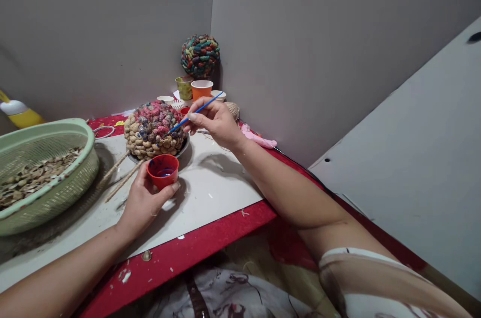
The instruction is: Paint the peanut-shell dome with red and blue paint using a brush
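My left hand (145, 198) is closed around a small red cup (163, 171) with blue paint in it, held just above the white board (210, 188). My right hand (214, 120) pinches a thin blue paintbrush (195, 111), whose tip touches a dome covered in shells (155, 128). The dome's top is painted pink, red and blue; its lower rows are bare tan. It sits in a dark dish. Two wooden sticks (120, 175) lie on the board beside the dome.
A green plastic basket (48, 168) with loose shells stands at the left. At the back corner are a fully painted shell ball (200, 55), an orange cup (202, 88), a yellow-green cup (185, 86) and small white cups. A pink object (259, 138) lies by the wall. The table edge is red (210, 238).
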Action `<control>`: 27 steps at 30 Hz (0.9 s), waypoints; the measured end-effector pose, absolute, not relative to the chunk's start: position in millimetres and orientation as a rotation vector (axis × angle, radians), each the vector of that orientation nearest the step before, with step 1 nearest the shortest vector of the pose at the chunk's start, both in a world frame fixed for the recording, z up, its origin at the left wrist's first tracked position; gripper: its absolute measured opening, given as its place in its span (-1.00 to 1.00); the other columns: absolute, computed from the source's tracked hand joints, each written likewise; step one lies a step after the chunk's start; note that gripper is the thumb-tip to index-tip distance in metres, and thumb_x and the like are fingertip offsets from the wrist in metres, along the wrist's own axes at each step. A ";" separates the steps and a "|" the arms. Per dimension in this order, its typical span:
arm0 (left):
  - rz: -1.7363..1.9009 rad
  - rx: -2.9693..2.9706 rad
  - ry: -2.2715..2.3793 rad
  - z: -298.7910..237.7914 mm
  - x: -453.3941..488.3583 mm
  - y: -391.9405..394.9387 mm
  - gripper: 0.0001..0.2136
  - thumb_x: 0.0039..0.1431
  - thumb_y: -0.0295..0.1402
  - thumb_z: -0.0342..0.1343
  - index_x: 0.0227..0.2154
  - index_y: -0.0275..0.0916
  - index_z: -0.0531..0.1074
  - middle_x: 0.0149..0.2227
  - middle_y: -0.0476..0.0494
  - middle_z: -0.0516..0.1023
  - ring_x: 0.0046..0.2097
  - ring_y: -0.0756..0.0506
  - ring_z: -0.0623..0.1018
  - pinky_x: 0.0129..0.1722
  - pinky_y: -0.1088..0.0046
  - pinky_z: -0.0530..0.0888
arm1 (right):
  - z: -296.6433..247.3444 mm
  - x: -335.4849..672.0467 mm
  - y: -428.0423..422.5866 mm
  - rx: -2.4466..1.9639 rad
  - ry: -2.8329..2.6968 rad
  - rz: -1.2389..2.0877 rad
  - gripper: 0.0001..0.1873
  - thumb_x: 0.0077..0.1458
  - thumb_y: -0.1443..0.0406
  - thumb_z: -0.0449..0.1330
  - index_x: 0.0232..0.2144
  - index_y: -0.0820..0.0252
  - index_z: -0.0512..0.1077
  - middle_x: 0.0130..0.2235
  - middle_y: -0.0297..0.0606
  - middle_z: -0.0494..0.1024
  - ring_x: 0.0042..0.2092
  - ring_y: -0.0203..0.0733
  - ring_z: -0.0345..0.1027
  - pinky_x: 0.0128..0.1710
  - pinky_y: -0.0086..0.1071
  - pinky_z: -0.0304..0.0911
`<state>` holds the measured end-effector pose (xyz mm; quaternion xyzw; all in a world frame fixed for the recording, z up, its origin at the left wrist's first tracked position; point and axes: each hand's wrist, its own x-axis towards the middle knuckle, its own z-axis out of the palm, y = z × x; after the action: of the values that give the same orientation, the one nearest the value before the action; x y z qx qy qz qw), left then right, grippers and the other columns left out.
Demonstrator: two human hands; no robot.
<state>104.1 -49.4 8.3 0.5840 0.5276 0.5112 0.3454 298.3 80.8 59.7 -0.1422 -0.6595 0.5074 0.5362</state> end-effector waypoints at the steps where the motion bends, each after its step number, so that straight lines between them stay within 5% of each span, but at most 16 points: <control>1: 1.332 1.517 1.375 8.2 104.2 -49.1 -0.53 -0.13 -0.26 0.38 -0.12 -0.21 0.39 -0.16 -0.11 0.61 -0.15 -0.13 0.61 -0.11 0.33 0.54 | 59.2 298.7 82.5 -0.347 -1.591 1.211 -0.48 -0.07 -0.02 0.45 -0.33 0.22 0.34 -0.45 -0.40 0.58 -0.43 -0.36 0.55 -0.47 -0.54 0.44; 15: 1.310 1.523 1.384 11.7 104.5 -50.2 -0.58 -0.12 -0.30 0.37 -0.17 -0.19 0.37 -0.20 -0.10 0.65 -0.18 -0.16 0.64 -0.12 0.28 0.57 | 65.1 302.3 61.6 -0.311 -1.819 0.798 -0.69 0.14 0.10 0.33 -0.29 0.25 0.45 -0.25 -0.26 0.53 -0.33 -0.34 0.52 -0.29 -0.43 0.51; 27: 1.292 1.541 1.424 14.5 106.1 -50.3 -0.57 -0.13 -0.30 0.35 -0.15 -0.21 0.38 -0.15 -0.15 0.65 -0.14 -0.17 0.64 -0.10 0.27 0.57 | 65.0 304.8 59.3 -0.281 -1.891 0.605 -0.86 0.19 0.25 0.25 -0.28 0.24 0.48 -0.26 -0.22 0.55 -0.28 -0.28 0.52 -0.27 -0.40 0.52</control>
<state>106.1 -50.3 14.5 0.5898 0.5452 0.4944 0.3324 304.8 59.3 65.0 -0.1179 -0.7949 0.2542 0.5382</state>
